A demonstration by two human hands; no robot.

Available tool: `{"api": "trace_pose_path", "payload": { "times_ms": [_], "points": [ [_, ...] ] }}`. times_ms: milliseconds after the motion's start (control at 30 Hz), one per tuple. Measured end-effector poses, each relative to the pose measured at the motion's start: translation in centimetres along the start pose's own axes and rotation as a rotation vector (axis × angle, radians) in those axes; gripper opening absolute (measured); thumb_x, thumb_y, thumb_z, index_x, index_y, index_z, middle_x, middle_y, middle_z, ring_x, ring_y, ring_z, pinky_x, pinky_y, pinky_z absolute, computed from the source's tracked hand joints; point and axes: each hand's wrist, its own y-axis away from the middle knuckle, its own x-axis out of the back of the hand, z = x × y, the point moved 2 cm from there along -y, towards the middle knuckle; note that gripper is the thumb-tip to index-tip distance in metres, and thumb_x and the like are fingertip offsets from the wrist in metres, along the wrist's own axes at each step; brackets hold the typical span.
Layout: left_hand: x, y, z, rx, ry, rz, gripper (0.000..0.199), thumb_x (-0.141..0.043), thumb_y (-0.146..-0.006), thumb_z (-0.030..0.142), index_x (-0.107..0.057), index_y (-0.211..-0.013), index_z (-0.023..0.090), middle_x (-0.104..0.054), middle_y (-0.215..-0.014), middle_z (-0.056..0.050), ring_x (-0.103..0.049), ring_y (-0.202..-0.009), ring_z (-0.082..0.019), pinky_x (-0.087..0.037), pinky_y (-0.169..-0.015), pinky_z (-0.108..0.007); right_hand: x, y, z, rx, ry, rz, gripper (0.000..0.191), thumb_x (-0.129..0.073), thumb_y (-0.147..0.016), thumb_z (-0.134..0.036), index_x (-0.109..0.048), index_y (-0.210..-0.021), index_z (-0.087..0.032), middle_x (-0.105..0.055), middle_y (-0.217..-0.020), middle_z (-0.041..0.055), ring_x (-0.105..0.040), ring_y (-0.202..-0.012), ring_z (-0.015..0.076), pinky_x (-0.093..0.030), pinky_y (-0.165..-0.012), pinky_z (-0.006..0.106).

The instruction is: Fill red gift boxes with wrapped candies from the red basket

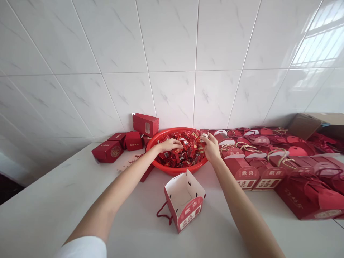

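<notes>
A red plastic basket (178, 171) stands near the wall, filled with red-wrapped candies (185, 154). Over its left part is my left hand (171, 144), fingers bent together at a candy with some white on its wrapper; whether it grips that candy is unclear. My right hand (211, 146) is at the basket's right rim, its thumb and fingers closed on a red packet (204, 133) with a white round mark. In front of the basket an open red gift box (185, 204) shows its white, bare inside, and a dark red cord hangs from its left side.
Several closed red boxes (108, 151) sit at the left by the wall, with one box (146, 124) raised behind them. Rows of red gift boxes with cord handles (245, 173) fill the right side. A cardboard box (303, 125) is at the far right, and the tiled wall (172, 43) bounds the back.
</notes>
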Motion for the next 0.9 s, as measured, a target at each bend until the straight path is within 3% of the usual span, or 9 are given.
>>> {"api": "trace_pose_path", "payload": {
  "times_ms": [200, 367, 533, 733, 900],
  "points": [
    [0.1, 0.0, 0.0, -0.016, 0.114, 0.019, 0.02, -0.071, -0.076, 0.034, -0.078, -0.087, 0.02, -0.078, -0.108, -0.004, -0.066, -0.113, -0.025, -0.045, -0.105, -0.034, 0.5, -0.4, -0.4, -0.18, -0.116, -0.127, 0.032, -0.089, -0.056, -0.024, -0.06, -0.072, -0.021, -0.067, -0.079, -0.0003, -0.066, -0.079, 0.0192, -0.061, -0.069, 0.036],
    [-0.1, 0.0, 0.3, -0.01, 0.122, 0.045, 0.015, -0.065, -0.073, 0.025, -0.077, -0.081, 0.019, -0.079, -0.098, -0.003, -0.07, -0.103, -0.023, -0.051, -0.098, -0.032, 0.5, -0.4, -0.4, -0.225, -0.156, -0.162, 0.028, -0.087, -0.062, -0.018, -0.062, -0.074, -0.02, -0.069, -0.079, -0.0009, -0.068, -0.078, 0.0175, -0.064, -0.074, 0.036],
    [-0.1, 0.0, 0.4, 0.042, -0.066, 0.132, 0.025, -0.053, -0.073, 0.015, -0.076, -0.083, 0.018, -0.078, -0.08, -0.003, -0.072, -0.075, -0.019, -0.057, -0.078, -0.03, 0.4, -0.3, -0.4, -0.207, -0.154, -0.204, 0.029, -0.089, -0.061, -0.02, -0.063, -0.074, -0.022, -0.071, -0.079, -0.0011, -0.069, -0.079, 0.0187, -0.064, -0.075, 0.036],
    [1.1, 0.1, -0.5, 0.101, -0.304, 0.294, 0.026, -0.047, -0.067, 0.01, -0.071, -0.064, 0.02, -0.071, -0.059, 0.001, -0.071, -0.082, -0.021, -0.053, -0.083, -0.028, 0.4, -0.3, -0.2, -0.189, -0.102, -0.232, 0.032, -0.09, -0.06, -0.026, -0.064, -0.08, -0.022, -0.072, -0.081, -0.0001, -0.072, -0.079, 0.0213, -0.064, -0.072, 0.038],
    [0.4, 0.5, -0.2, 0.118, -0.391, 0.152, 0.028, -0.05, -0.07, 0.01, -0.071, -0.055, 0.02, -0.07, -0.056, -0.001, -0.072, -0.073, -0.022, -0.053, -0.077, -0.027, 0.5, -0.5, 0.0, -0.173, -0.095, -0.225, 0.033, -0.089, -0.061, -0.026, -0.065, -0.082, -0.022, -0.073, -0.083, 0.001, -0.072, -0.081, 0.0225, -0.064, -0.072, 0.038]
  ]
}}
